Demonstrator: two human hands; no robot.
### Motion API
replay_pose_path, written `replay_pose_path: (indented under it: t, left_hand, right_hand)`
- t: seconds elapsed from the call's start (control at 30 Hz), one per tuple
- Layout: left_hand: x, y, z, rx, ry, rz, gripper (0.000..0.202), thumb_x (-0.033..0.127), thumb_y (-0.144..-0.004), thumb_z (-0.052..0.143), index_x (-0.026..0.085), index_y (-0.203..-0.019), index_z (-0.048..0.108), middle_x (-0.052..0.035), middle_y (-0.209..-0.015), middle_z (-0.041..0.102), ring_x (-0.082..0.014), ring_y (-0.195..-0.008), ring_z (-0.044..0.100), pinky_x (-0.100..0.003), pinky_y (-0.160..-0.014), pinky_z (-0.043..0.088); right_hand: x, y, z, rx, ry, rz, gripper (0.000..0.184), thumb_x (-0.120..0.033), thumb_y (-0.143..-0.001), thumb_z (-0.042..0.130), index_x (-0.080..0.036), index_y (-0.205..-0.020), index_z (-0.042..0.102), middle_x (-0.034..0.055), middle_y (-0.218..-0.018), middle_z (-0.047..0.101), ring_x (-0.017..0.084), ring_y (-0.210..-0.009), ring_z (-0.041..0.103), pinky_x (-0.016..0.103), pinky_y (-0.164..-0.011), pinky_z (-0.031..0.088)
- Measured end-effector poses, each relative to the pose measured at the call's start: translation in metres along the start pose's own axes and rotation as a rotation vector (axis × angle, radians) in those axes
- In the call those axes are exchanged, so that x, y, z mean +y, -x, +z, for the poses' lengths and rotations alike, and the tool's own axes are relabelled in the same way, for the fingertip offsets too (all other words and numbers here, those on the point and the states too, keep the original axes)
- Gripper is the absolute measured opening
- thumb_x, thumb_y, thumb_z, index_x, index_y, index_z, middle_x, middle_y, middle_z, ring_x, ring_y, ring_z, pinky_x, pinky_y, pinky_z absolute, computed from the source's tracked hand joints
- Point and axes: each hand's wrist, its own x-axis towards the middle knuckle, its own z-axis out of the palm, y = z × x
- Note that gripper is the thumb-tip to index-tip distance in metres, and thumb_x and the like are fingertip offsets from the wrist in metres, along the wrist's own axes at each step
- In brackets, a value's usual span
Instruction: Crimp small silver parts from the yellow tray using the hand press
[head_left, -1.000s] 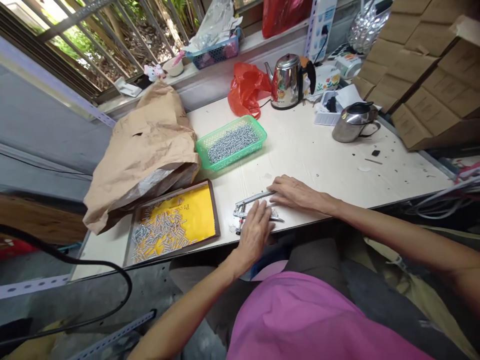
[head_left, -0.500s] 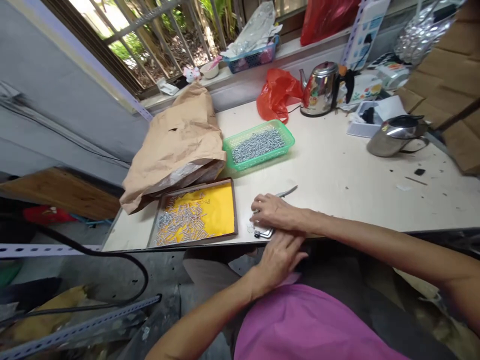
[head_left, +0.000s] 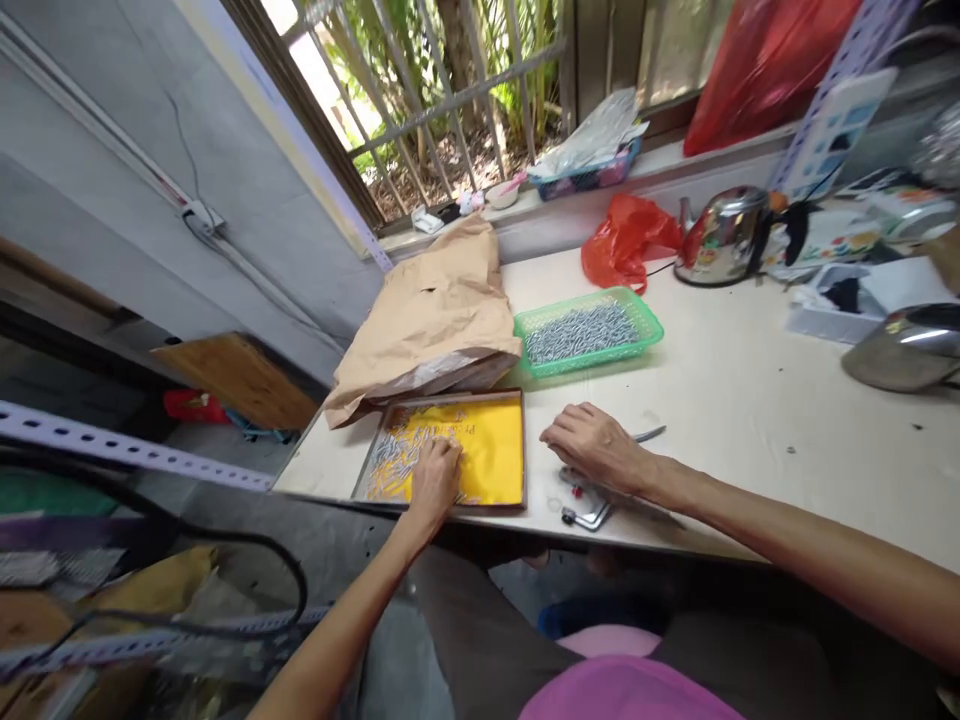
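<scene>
My left hand reaches into a shallow dark-rimmed tray with a yellow bottom. Its curled fingertips are down at a spread of small silvery metal rods; whether one is pinched between them is hidden. My right hand is bent over a small metal clamp-like tool near the table's front edge, its fingers curled in. What those fingers hold, if anything, does not show. A grey handle-like end sticks out beyond that hand.
A green plastic basket full of small metal pieces stands behind the tray. Left of it lies a brown paper bag. Farther back are a red plastic bag, a kettle and a metal jug.
My left hand has moved from beside my right hand to the left, into the tray. My right hand stays by the metal tool, more of which now shows. The view has shifted.
</scene>
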Motion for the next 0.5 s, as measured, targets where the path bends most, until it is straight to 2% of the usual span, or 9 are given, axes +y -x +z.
replay_pose_path:
  t: [0.13, 0.2, 0.27, 0.33, 0.4, 0.5]
  left_hand:
    - [-0.008, -0.008, 0.006, -0.09, -0.024, 0.06, 0.027, 0.016, -0.09, 0.044, 0.019, -0.08, 0.069, -0.0092, -0.088, 0.063, -0.0247, -0.092, 0.053, -0.034, -0.079, 0.043]
    - [-0.013, -0.013, 0.011, -0.098, -0.005, 0.075, 0.028, 0.016, -0.089, 0.044, 0.019, -0.077, 0.068, -0.009, -0.086, 0.063, -0.025, -0.091, 0.053, -0.033, -0.079, 0.042]
    - [-0.018, -0.017, 0.014, -0.098, 0.017, 0.075, 0.028, 0.015, -0.088, 0.043, 0.019, -0.075, 0.067, -0.0092, -0.085, 0.064, -0.025, -0.091, 0.055, -0.033, -0.079, 0.043]
    - [-0.019, -0.021, 0.013, -0.092, 0.051, 0.059, 0.027, 0.015, -0.087, 0.042, 0.019, -0.074, 0.066, -0.0096, -0.084, 0.065, -0.025, -0.09, 0.056, -0.034, -0.08, 0.043]
    - [-0.01, -0.022, 0.005, -0.079, 0.143, 0.006, 0.023, 0.017, -0.084, 0.045, 0.019, -0.073, 0.065, -0.0088, -0.083, 0.066, -0.0242, -0.088, 0.058, -0.033, -0.08, 0.043]
    - [0.026, -0.02, -0.013, -0.124, 0.439, -0.166, 0.017, 0.028, -0.081, 0.052, 0.019, -0.078, 0.066, -0.0053, -0.079, 0.067, -0.0187, -0.074, 0.059, -0.028, -0.069, 0.045]
  right_hand:
    - [0.041, -0.048, -0.037, 0.123, 0.07, 0.27, 0.022, -0.017, -0.094, 0.044, -0.017, -0.103, 0.065, 0.0084, -0.093, 0.067, 0.022, -0.091, 0.056, 0.033, -0.08, 0.036]
    - [0.057, -0.061, -0.052, 0.172, 0.06, 0.333, 0.027, -0.016, -0.093, 0.048, -0.017, -0.116, 0.061, 0.0094, -0.103, 0.067, 0.022, -0.098, 0.057, 0.034, -0.083, 0.038]
    - [0.064, -0.059, -0.059, 0.221, 0.025, 0.339, 0.032, -0.016, -0.092, 0.049, -0.017, -0.123, 0.057, 0.01, -0.11, 0.066, 0.022, -0.104, 0.056, 0.035, -0.086, 0.04]
    - [0.059, -0.041, -0.057, 0.225, -0.04, 0.322, 0.028, -0.019, -0.094, 0.048, -0.017, -0.12, 0.059, 0.0095, -0.109, 0.066, 0.022, -0.103, 0.058, 0.035, -0.087, 0.041]
    - [0.047, -0.009, -0.049, 0.163, -0.127, 0.314, 0.024, -0.023, -0.095, 0.047, -0.017, -0.112, 0.063, 0.0083, -0.103, 0.067, 0.02, -0.097, 0.059, 0.033, -0.085, 0.042]
    - [0.024, 0.048, -0.035, -0.014, -0.224, 0.287, 0.023, -0.031, -0.095, 0.049, -0.017, -0.104, 0.066, 0.007, -0.097, 0.066, 0.019, -0.091, 0.059, 0.031, -0.082, 0.042]
